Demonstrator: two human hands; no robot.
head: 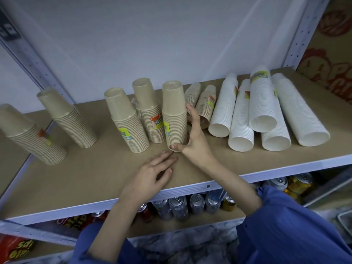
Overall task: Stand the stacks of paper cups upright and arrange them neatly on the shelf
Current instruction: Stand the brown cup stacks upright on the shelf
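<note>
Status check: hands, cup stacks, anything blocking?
Right hand gripping upright brown cup stack. Left hand flat on shelf. White cup stacks lying on sides. Two small brown stacks down behind.

Upright tan stacks (174,113); white stacks (262,103) toppled.

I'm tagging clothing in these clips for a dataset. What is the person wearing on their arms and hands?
Both arms are in loose blue fabric sleeves, the left sleeve and the right sleeve, which end near the elbows and leave the forearms bare. The left hand and right hand are bare too. There are no gloves, and no ring, watch or bracelet shows in this view.
</note>
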